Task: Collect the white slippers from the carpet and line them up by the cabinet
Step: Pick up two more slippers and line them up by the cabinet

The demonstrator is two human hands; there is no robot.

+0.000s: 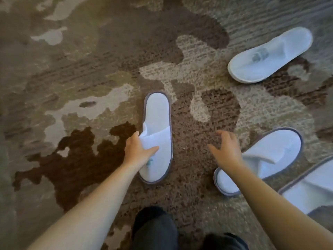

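Several white slippers lie on the patterned brown carpet (pixel 72 87). My left hand (pixel 137 150) pinches the toe strap of the middle slipper (pixel 157 114), thumb on top, fingers under the strap edge. My right hand (pixel 226 148) hovers with fingers spread and loosely curled over bare carpet, just left of a second grey-trimmed slipper (pixel 266 156). A third slipper (pixel 270 56) lies apart at the upper right. A fourth slipper (pixel 311 188) is cut off by the right edge. No cabinet is in view.
My dark trouser legs (pixel 155 230) show at the bottom centre. The carpet stretches away to the left and top with nothing on it.
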